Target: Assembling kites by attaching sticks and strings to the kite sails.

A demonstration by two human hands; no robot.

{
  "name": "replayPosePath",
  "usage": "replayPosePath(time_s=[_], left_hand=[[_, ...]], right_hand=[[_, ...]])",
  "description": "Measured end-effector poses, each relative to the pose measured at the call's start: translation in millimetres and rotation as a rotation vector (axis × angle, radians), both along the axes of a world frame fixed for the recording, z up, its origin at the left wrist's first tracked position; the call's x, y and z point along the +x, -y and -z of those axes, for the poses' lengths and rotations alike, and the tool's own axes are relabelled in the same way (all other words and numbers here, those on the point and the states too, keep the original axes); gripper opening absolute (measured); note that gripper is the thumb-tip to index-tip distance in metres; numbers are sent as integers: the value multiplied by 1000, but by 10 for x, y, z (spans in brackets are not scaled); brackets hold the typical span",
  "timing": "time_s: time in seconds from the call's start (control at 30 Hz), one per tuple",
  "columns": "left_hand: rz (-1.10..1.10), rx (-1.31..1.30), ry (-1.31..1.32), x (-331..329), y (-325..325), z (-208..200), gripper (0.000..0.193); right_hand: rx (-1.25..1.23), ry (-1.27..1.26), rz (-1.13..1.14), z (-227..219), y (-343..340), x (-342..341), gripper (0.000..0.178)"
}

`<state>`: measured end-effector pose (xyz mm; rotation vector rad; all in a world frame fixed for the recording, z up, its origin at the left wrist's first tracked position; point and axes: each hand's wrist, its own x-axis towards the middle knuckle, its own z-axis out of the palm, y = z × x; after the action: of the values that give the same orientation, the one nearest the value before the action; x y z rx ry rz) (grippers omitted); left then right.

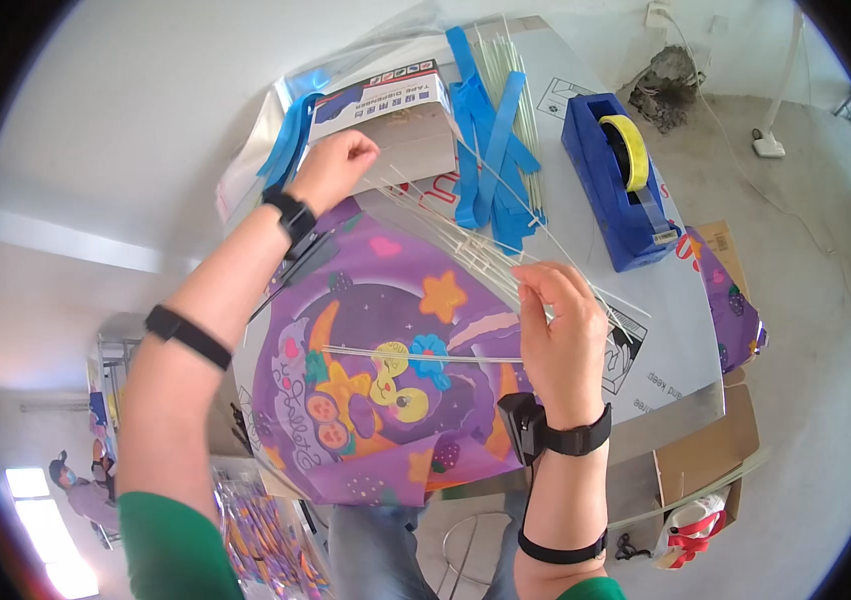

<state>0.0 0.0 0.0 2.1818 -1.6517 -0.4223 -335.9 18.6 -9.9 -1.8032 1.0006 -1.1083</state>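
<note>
My right hand (568, 335) is closed, and a few thin white rods (416, 355) run out leftward from it across a purple printed sheet (336, 300). The sheet carries a cartoon bird, stars and hearts. Just beyond my fingers lies a loose bundle of similar thin rods (471, 250), slanting across the sheet's upper right edge. My left hand (336, 168) is raised in front of a cardboard box (396, 135), its fingertips pinched together. Whether anything thin is between them cannot be made out.
Blue strips (491, 150) and more pale rods (516, 100) lie at the table's far side. A blue tape dispenser (611, 190) with yellow tape stands to the right. An opened carton (706, 450) sits low right; wrapped colourful packets (266, 530) lie low left. Someone (86, 490) is far left.
</note>
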Motion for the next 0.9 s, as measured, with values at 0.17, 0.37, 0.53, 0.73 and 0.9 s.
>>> replayPosePath(time_s=[0.17, 0.37, 0.53, 0.73, 0.9], left_hand=[[-252, 19, 115, 309, 422, 413, 25], [-304, 162, 98, 252, 694, 706, 34], [-397, 178, 38, 488, 698, 872, 27], [-386, 109, 107, 537, 718, 888, 23], [-416, -218, -320, 340, 810, 859, 23]], right_hand=[[28, -20, -59, 66, 54, -22, 14], [23, -34, -76, 77, 65, -28, 15], [34, -43, -89, 120, 24, 23, 14], [32, -37, -98, 137, 45, 14, 17], [36, -31, -112, 156, 33, 28, 18]])
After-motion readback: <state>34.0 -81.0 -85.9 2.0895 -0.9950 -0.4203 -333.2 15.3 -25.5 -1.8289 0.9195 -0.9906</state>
